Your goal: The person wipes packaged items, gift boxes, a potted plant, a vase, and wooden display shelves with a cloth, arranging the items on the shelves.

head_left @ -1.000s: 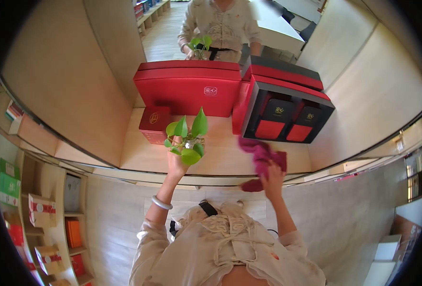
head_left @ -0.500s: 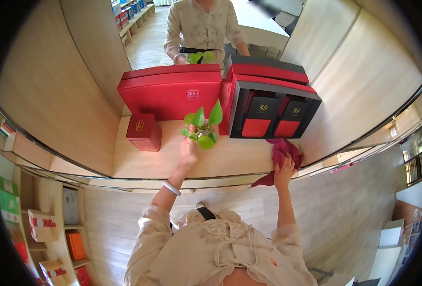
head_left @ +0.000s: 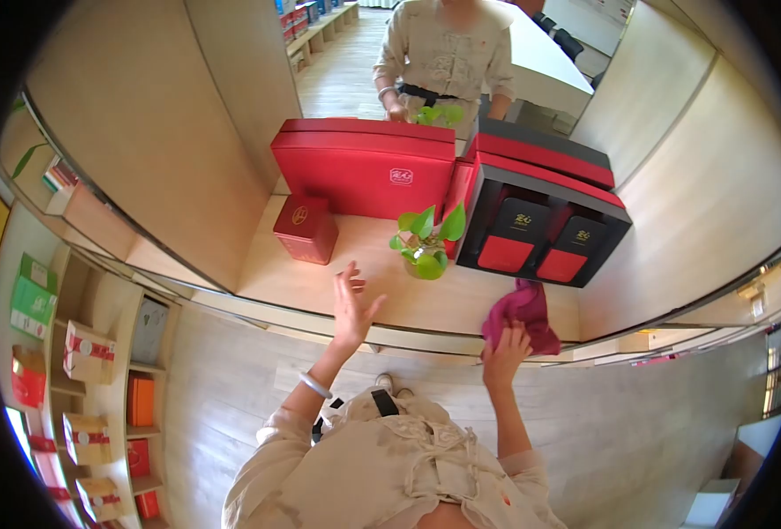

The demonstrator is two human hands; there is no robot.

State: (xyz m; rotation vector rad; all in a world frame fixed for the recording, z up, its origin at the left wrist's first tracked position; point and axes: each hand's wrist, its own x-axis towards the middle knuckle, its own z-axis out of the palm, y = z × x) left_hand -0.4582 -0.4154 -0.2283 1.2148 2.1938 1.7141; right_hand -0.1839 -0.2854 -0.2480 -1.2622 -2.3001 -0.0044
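Observation:
My left hand is over the shelf's front edge, fingers spread and holding nothing. Just beyond it stand a small red box and, to the right, a green-leaved plant in a small clear container. My right hand grips a crumpled dark pink cloth, which lies partly on the shelf and hangs at its front edge. Behind the cloth, an open black gift box leans upright, showing two black-and-red packs inside.
A large red box stands at the back left of the wooden shelf. A mirror behind reflects a person and the room. Wooden side walls enclose the shelf. Shelving with several boxes stands at lower left.
My left hand has come away from the plant and drawn back toward the shelf edge, fingers opening. My right hand and the cloth have shifted left along the edge. The view has turned.

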